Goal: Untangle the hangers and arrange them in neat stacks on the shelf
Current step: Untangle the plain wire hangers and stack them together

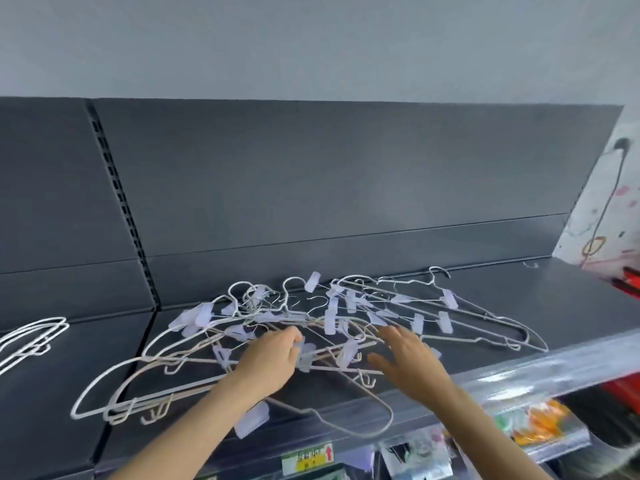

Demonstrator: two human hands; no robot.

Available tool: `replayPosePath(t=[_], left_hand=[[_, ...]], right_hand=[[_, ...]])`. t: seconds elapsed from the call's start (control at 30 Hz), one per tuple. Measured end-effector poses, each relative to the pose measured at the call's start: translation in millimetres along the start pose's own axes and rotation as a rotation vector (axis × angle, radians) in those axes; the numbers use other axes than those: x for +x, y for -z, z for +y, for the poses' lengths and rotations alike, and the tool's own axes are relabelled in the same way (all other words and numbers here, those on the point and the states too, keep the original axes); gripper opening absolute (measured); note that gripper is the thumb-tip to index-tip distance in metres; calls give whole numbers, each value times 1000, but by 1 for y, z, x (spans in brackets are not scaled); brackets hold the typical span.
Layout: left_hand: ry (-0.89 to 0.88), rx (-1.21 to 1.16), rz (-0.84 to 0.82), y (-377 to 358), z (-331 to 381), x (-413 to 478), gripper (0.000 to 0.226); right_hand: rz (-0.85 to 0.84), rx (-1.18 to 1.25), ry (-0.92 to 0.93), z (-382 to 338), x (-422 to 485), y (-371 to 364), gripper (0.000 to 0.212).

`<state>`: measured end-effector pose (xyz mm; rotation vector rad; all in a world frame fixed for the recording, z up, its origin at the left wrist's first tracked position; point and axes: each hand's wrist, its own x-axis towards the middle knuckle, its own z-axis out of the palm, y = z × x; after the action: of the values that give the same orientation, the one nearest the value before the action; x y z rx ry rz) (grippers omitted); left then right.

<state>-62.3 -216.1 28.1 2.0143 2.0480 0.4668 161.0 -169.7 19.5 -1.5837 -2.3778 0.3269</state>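
A tangled heap of white wire hangers [194, 362] with pale lilac clips lies across the dark grey shelf [540, 306]. My left hand [273, 358] reaches into the middle of the heap, its fingers curled round a hanger bar beside a clip. My right hand [405, 355] hovers just over the heap's right part with its fingers spread and straight, holding nothing. More clip hangers [446, 317] spread out to the right. A few plain white hangers [31, 337] lie apart at the far left of the shelf.
The shelf's dark back panel [311, 188] rises behind the heap. A clear price-strip edge [554, 368] runs along the shelf front. Packaged goods [533, 420] hang below at the right. A red object [628, 282] sits at the shelf's right end.
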Motion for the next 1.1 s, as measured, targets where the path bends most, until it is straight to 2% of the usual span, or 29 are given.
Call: replayPosePath(t=[0.23, 0.37, 0.53, 0.8, 0.93, 1.1], left_hand=[[-67, -49, -14, -24, 24, 51, 28], [-67, -84, -9, -27, 24, 65, 30], [-1, -94, 50, -18, -18, 74, 29], [221, -35, 178, 0, -89, 55, 29], [239, 43, 181, 0, -102, 50, 31], [245, 132, 88, 0, -105, 63, 34]], right_hand=[[-8, -25, -85, 40, 12, 9, 47], [-26, -41, -76, 45, 32, 7, 45], [-35, -2, -5, 20, 73, -8, 42], [-125, 9, 176, -18, 129, -34, 35], [-208, -25, 250, -34, 143, -53, 41], [-195, 8, 357, -43, 149, -73, 23]])
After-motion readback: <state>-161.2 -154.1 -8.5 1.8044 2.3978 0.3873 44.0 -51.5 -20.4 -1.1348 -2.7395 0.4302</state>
